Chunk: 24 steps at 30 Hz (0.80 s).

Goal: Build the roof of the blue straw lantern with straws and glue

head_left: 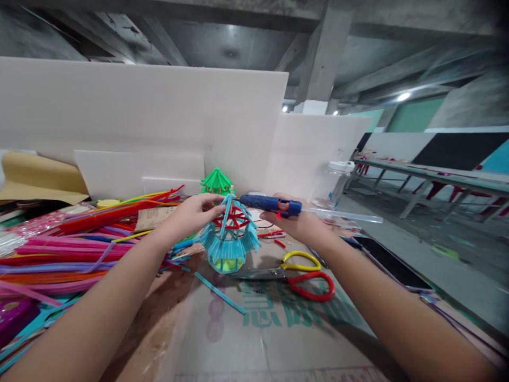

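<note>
Where white foam boards [143, 111] stand behind as a screen, a cardboard-covered worktable [254, 339] carries the work, its brown sheet seemingly laid down to protect the surface from glue; along the left edge a broad heap of pipe cleaners [59, 244] in red, pink, purple and orange lies close to the arm, and a dark phone [387, 262] rests at the right edge, near the right forearm. Scissors [294, 273] with one yellow and one red loop lie flat just right of the piece. At the centre stands a small pagoda model [229, 239], sky-blue fringed roof over a red lattice, yellow-green showing inside its base (a green one [217, 182] stands behind it). The left hand [194, 212] has its fingertips pinched on the roof's top edge, apparently steadying it, while the right hand [296, 220] is wrapped closed around a blue glue gun [270, 204], nozzle levelled at the peak and a clear glue stick jutting out behind
</note>
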Each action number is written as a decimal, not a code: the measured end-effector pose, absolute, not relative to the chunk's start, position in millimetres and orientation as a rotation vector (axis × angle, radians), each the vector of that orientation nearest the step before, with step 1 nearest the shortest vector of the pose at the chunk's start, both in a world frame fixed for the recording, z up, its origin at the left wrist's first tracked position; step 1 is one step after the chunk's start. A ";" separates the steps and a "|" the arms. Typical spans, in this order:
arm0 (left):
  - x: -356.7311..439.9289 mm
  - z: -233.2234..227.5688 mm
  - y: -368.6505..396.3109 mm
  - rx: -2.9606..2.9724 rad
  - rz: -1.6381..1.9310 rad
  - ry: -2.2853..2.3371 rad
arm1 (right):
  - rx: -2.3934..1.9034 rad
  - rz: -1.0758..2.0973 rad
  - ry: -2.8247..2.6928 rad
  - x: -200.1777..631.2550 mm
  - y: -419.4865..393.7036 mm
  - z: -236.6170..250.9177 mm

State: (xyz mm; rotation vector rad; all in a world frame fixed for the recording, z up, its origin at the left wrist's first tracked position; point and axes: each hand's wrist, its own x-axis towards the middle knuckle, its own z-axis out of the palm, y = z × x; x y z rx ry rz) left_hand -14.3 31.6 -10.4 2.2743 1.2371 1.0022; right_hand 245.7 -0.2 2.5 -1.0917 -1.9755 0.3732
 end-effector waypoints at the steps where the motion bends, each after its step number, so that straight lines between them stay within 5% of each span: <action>1: -14.2 -10.2 31.6 2.273 1.002 1.240 | -1.092 0.355 -1.984 245.7 -0.7 2.8; 24: -14.3 -11.8 32.8 2.263 1.012 1.222 | -1.159 0.215 -1.988 241.6 -4.1 4.9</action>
